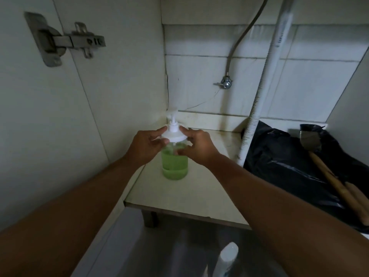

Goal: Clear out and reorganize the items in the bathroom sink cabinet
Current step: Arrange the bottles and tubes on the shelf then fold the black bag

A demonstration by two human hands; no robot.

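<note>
Your forearms come in from the lower corners and meet at centre frame. Your left hand (144,145) pinches the left rim of the white pump lid (173,136); your right hand (200,147) curls round the right rim, thumb on the clear wall below. The soap bottle (174,164) stands upright on the pale cabinet shelf (179,198), centre frame, with a clear body, green liquid in its lower part and the nozzle pointing away.

Both bare forearms are held extended forward, converging near the back left corner of the pale cabinet shelf (179,196). The left hand (146,146) and right hand (199,146) are curled, with fingertips pinched around the white-lidded clear pump bottle of green liquid (174,162).
</note>
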